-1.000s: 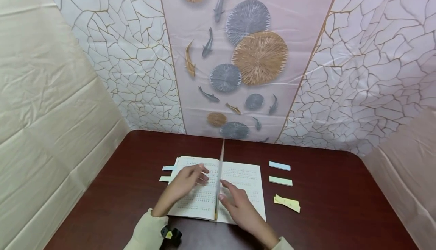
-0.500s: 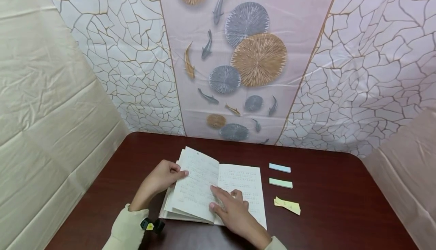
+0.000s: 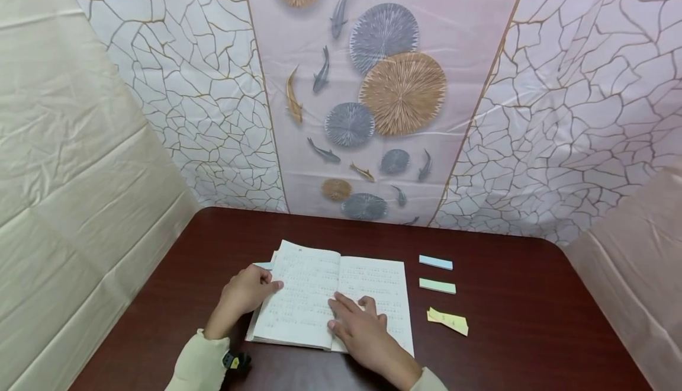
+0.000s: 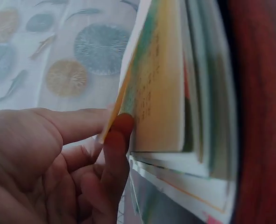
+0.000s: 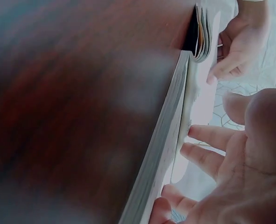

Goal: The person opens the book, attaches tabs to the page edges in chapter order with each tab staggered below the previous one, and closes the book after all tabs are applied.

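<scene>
An open book (image 3: 306, 299) with printed pages lies on the dark red-brown table. At its left edge, my left hand (image 3: 242, 293) pinches the outer margin of a page; the left wrist view shows thumb and finger on either side of this page (image 4: 163, 88), whose underside is yellow and green. Several leaves fan apart beneath it. My right hand (image 3: 367, 335) rests on the book near the spine, its fingertips touching the paper, as the right wrist view also shows. A pale blue tab (image 3: 263, 265) sticks out from the left side, beyond the left hand.
To the right of the book lie a blue sticky strip pad (image 3: 436, 262), a green one (image 3: 437, 286) and crossed yellow strips (image 3: 447, 321). Cream and patterned cloth hangs (image 3: 399, 95) around the table (image 3: 511, 296) at the back and sides.
A page that stood upright at the spine has been turned over to the left and now lies lower. My left hand moved left to its edge; the right hand settled near the spine.
</scene>
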`<state>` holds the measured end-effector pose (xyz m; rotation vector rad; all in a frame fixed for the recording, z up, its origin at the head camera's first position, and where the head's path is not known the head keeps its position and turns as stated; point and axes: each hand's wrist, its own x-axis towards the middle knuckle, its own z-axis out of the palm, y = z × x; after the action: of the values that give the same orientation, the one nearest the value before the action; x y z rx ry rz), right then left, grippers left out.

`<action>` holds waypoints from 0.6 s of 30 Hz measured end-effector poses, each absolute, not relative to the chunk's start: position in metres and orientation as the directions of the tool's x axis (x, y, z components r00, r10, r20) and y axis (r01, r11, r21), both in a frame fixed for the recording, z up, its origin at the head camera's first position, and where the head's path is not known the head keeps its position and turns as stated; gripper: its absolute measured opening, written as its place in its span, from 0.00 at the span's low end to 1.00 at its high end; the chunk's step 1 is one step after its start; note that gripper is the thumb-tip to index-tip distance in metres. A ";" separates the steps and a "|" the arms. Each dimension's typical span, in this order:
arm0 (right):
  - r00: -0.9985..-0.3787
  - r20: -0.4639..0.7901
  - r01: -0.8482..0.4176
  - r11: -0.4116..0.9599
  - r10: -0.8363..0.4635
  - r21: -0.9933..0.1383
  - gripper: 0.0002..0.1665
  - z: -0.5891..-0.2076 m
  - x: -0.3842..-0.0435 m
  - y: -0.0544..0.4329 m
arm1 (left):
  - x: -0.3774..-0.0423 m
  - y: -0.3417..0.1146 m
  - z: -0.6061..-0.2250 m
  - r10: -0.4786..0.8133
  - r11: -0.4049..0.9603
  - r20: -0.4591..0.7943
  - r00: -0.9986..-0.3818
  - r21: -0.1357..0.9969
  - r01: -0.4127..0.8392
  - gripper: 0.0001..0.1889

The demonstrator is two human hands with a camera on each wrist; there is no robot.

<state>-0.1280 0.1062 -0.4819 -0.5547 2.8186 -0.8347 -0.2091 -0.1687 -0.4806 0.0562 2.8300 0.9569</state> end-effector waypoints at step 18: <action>-0.908 -0.102 -0.302 0.803 -0.406 -0.513 0.28 -0.479 -0.136 0.109 | -0.206 -0.141 -0.470 0.024 0.948 -0.069 -0.997 0.319 0.000 0.29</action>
<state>-0.1364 0.1087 -0.4793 -0.5530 2.7836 -0.7412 -0.2059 -0.1405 -0.4704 0.0187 3.0287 0.4965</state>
